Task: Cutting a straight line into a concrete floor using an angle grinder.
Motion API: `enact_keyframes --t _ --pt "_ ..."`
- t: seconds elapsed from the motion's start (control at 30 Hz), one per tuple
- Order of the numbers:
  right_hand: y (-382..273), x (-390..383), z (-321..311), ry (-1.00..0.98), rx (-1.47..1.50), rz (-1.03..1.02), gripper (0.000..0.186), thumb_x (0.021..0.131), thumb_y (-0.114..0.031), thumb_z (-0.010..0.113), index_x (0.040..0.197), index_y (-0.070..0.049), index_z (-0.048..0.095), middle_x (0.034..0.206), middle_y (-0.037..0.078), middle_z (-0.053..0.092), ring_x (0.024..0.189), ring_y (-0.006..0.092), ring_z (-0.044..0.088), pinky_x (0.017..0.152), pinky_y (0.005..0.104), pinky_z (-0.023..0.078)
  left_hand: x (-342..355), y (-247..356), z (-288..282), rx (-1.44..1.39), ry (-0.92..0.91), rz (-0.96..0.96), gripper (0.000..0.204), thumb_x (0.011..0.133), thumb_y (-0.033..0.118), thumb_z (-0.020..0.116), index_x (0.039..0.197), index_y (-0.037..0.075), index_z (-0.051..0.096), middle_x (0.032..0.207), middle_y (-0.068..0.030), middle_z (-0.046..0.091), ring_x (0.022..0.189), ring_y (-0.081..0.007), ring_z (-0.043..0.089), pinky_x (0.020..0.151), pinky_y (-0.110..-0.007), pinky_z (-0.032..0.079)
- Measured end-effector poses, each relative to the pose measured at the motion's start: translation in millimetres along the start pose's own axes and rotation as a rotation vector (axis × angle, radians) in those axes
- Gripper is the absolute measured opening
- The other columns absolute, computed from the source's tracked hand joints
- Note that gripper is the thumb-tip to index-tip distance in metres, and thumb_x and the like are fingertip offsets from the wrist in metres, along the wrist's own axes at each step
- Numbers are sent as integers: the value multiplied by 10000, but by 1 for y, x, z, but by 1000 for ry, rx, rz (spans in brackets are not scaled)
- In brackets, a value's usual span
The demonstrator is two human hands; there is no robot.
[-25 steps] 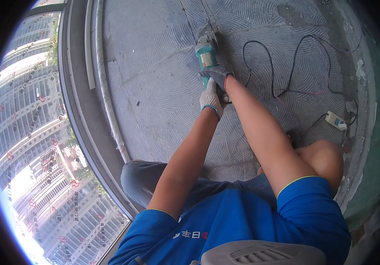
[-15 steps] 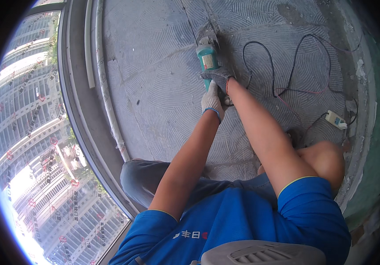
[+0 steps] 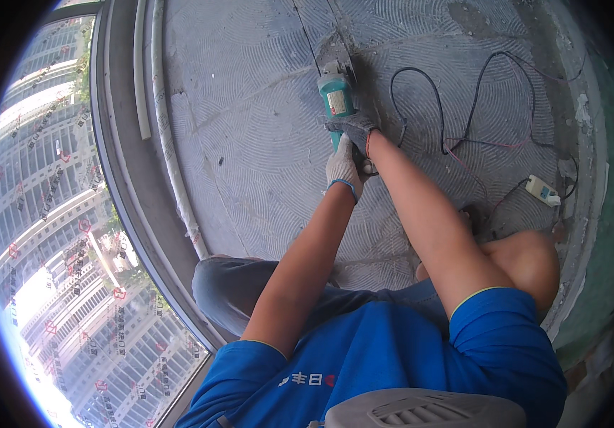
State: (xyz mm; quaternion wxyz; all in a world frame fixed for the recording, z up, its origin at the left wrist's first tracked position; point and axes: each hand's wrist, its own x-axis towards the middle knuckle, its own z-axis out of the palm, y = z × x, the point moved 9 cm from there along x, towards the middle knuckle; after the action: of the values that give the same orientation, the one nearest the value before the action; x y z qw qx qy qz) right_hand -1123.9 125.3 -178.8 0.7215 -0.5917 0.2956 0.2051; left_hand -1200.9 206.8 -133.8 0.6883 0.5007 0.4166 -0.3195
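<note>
A teal angle grinder [image 3: 337, 100] points away from me on the grey floor, its disc side along a dark cut line. My right hand [image 3: 355, 128], in a dark grey glove with a red cuff edge, is wrapped over the grinder's body. Behind it my left hand [image 3: 342, 164], in a pale knit glove with a blue cuff edge, grips the rear handle. Pale dust [image 3: 334, 48] lies around the grinder's head. Two thin cut lines run on from there toward the far edge of view. The gloves hide the switch.
A dark power cord [image 3: 439, 107] loops across the floor to the right, with a thin pink wire beside it. A white socket block [image 3: 541, 190] lies near the right wall. Along the left, a wrapped pipe [image 3: 168, 143] runs beside the window frame [image 3: 118, 192].
The grinder has shifted very slightly toward me along the cut line, with both hands keeping their grip. My view has moved a little.
</note>
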Motion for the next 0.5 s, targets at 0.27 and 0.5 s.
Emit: enact_keyframes --t 0.27,0.5 --pt "13 -9 4 -4 69 42 524 668 -257 836 1100 -19 656 981 115 687 892 230 643 833 363 501 -2 -9 -10 -5 20 -16 378 912 465 589 976 92 580 765 -41 609 525 -145 534 474 -309 471" --pt "17 -12 5 -44 11 81 533 698 -262 831 1141 -46 629 1039 93 667 932 201 621 851 362 495 -4 -14 -12 -23 30 -21 374 911 459 594 992 94 583 794 -35 613 549 -146 530 510 -316 501"
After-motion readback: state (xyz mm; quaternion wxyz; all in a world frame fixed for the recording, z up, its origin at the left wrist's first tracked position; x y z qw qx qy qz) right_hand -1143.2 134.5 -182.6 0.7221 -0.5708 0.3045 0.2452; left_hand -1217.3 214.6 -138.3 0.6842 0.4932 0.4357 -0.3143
